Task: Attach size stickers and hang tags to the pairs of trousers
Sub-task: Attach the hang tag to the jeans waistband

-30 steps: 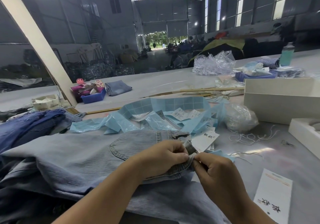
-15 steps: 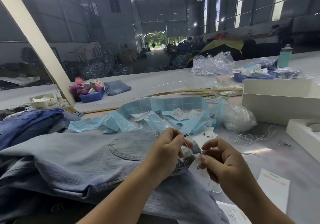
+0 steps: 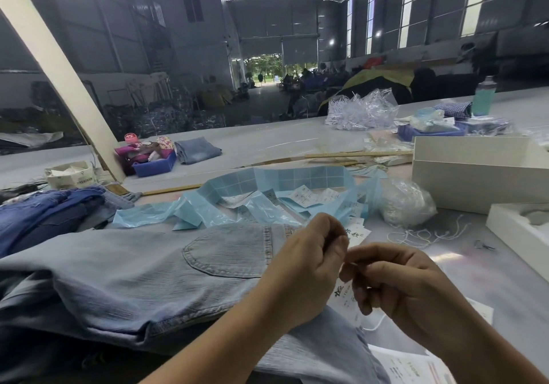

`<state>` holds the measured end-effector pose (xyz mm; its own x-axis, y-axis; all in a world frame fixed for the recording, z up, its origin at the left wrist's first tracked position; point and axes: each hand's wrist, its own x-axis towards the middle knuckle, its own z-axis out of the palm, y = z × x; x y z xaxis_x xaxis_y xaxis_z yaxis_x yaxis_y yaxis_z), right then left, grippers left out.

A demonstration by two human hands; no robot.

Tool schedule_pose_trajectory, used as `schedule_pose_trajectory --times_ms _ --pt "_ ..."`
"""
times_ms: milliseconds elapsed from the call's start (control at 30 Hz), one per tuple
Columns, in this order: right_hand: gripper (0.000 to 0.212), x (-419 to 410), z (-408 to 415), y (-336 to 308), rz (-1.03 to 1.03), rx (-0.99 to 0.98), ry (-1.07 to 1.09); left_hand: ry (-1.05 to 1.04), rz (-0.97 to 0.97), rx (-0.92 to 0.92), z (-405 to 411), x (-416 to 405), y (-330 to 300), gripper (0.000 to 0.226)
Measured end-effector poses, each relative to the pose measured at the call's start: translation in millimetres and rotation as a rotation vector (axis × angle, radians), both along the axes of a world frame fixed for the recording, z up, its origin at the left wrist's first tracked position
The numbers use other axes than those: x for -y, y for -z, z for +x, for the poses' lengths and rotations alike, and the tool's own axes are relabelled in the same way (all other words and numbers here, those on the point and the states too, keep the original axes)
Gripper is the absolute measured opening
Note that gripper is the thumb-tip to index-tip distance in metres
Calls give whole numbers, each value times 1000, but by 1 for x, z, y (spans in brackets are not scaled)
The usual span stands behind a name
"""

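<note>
Light blue trousers (image 3: 166, 276) lie across the table in front of me, back pocket up. My left hand (image 3: 306, 268) hovers over the waistband with its fingers curled and its thumb and finger pinched together. My right hand (image 3: 398, 288) meets it fingertip to fingertip, pinching a thin white string. A white hang tag (image 3: 344, 297) with black characters dangles below between the hands. Another tag (image 3: 358, 235) lies behind my left hand. What exactly the left fingers pinch is too small to make out.
Blue sticker backing strips (image 3: 267, 199) with loose size stickers are heaped beyond the trousers. A clear bag (image 3: 407, 202), loose strings (image 3: 421, 235) and white boxes (image 3: 481, 176) sit to the right. Darker jeans (image 3: 44, 214) are stacked at left. Printed tags (image 3: 413, 366) lie near the front edge.
Both hands have risen off the waistband and drawn slightly apart, then met again at the fingertips. The hang tag now hangs between them on its string.
</note>
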<state>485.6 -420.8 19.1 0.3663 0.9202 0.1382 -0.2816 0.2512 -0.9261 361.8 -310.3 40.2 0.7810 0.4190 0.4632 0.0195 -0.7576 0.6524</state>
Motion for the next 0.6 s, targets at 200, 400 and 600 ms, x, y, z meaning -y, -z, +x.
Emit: schedule_pose_trajectory --times_ms 200,400,600 --pt "23 0 5 1 -9 31 20 16 42 -99 -3 -2 1 14" --pt "23 -1 7 1 -36 229 162 35 -23 -164 1 3 8 13" --pt "9 5 13 -1 -140 418 182 60 128 -170 5 3 11 7"
